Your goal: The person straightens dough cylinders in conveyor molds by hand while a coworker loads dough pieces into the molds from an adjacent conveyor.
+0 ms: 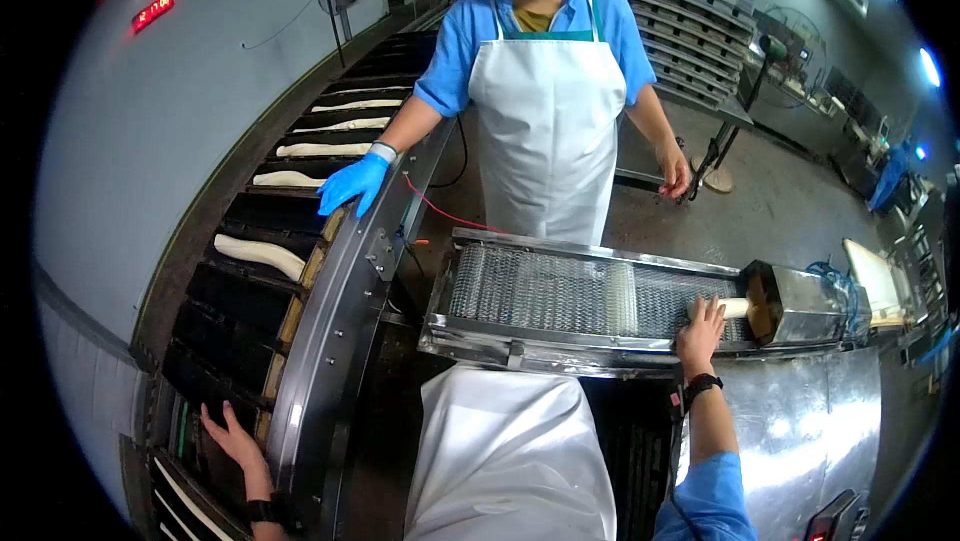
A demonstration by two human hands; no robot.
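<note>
My right hand [702,333] rests at the near end of a pale dough roll [735,308], which comes out of a metal chute [800,303] onto a mesh conveyor [530,283]. Its fingers are spread on or against the roll. Over the dark trays of the long conveyor at the left, my left hand [232,438] is held with fingers apart and nothing in it. Farther up that line, a long dough strip [260,255] lies in a black tray [235,298], with more strips in the trays beyond. Other strips [190,501] lie at the bottom left.
A co-worker in a white apron [545,111] stands across the mesh conveyor, a blue-gloved hand [355,181] on the long conveyor's rail. Stacked trays [690,36] stand behind. A steel surface [790,421] is at the right. A red wire crosses behind the mesh conveyor.
</note>
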